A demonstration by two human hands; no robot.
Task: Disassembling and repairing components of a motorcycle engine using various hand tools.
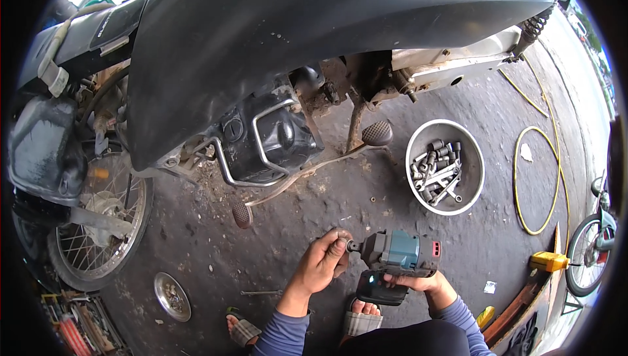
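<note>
R grip (422,282) on driver (402,251), L grip (325,261) at its tip (354,246)

R grip's wrapped round driver's handle, batt. (381,288) below; L grip pinches the metal tip. So driver's btwn both hands, near side, nose to L. Bowl (473,160) w/ sockets (441,152) & wrenches (445,174) stands on floor (307,215), farther off & a bit R of driver. Motorbike (261,22) spans far side. Dish (161,289) w/ small bits lies near L; spanner (261,292) on floor btwn dish & driver. Yellow hose (515,186) loops far R.
</note>
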